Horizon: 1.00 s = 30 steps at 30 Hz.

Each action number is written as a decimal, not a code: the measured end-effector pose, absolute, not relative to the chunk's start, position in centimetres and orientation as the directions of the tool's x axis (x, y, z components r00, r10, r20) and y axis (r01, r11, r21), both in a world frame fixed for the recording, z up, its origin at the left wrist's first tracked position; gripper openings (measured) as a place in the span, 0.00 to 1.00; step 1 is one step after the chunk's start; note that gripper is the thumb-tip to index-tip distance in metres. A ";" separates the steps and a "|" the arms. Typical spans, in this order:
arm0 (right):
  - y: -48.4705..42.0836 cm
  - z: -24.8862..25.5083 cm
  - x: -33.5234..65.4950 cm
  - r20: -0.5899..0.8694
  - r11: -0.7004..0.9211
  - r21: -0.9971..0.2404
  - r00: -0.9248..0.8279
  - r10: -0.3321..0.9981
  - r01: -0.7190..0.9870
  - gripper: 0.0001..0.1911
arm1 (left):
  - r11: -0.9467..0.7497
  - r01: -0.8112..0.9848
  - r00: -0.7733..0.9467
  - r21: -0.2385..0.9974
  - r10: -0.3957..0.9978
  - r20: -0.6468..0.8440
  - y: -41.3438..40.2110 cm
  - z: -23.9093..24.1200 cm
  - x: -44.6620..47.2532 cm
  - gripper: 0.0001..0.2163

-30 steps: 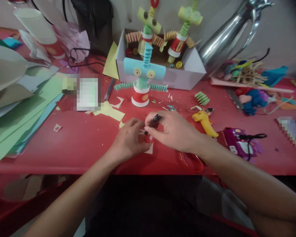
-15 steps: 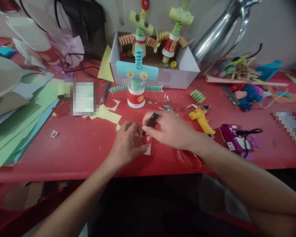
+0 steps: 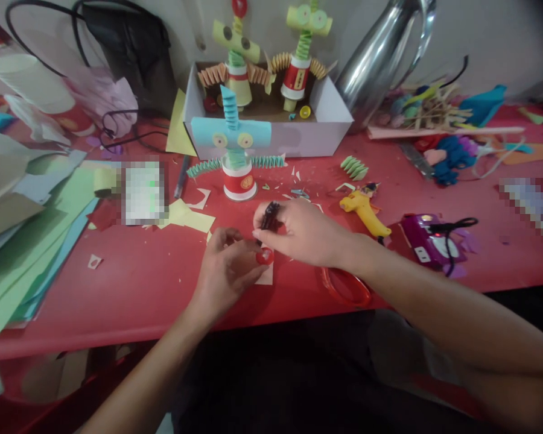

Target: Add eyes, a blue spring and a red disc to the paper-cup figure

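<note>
Between the thumb and fingers of my left hand (image 3: 224,262) is a small round red cap (image 3: 265,257) with a pale patch on it. My right hand (image 3: 298,232) is closed around a short, glossy black pen-like thing (image 3: 270,216), its lower end pointing down close to the cap. Whether that end touches the cap cannot be made out. Under the cap lies a pale scrap of paper (image 3: 266,276). Just beyond my hands stands a paper-cup figure (image 3: 239,181) with a blue roll for a head and folded green arms.
A white box (image 3: 271,135) behind holds two more cup figures. To the right are a yellow glue gun (image 3: 364,214), red-handled scissors (image 3: 344,288) and a purple power socket (image 3: 428,241) with a black cable. Coloured paper sheets (image 3: 63,223) pile up at left; a metal jug (image 3: 371,60) stands at the back.
The view has shifted slightly, so most things sit a little further left. Both hands keep their hold; the left fingers look slightly more spread around the red cap.
</note>
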State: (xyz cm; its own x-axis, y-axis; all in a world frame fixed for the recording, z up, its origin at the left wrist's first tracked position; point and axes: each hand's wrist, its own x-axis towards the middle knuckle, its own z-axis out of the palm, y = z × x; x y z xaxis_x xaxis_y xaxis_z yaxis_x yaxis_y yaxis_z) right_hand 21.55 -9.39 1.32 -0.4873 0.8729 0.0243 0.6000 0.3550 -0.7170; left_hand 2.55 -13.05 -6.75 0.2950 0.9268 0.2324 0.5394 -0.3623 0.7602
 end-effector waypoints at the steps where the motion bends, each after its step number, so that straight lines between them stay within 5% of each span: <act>1: -9.4 1.3 21.6 0.026 0.356 -0.718 -0.487 0.873 0.598 0.06 | -0.381 0.532 0.299 0.756 0.920 0.253 -13.0 -6.9 2.5 0.11; 22: -8.9 1.1 21.7 0.059 0.383 -0.706 -0.490 0.870 0.596 0.05 | -0.575 0.672 0.385 0.466 0.809 0.444 -13.0 -6.2 2.5 0.04; 30: -9.2 0.8 22.6 0.078 0.388 -0.709 -0.481 0.873 0.589 0.05 | -0.525 0.600 0.312 0.604 0.848 0.428 -13.3 -6.8 2.8 0.05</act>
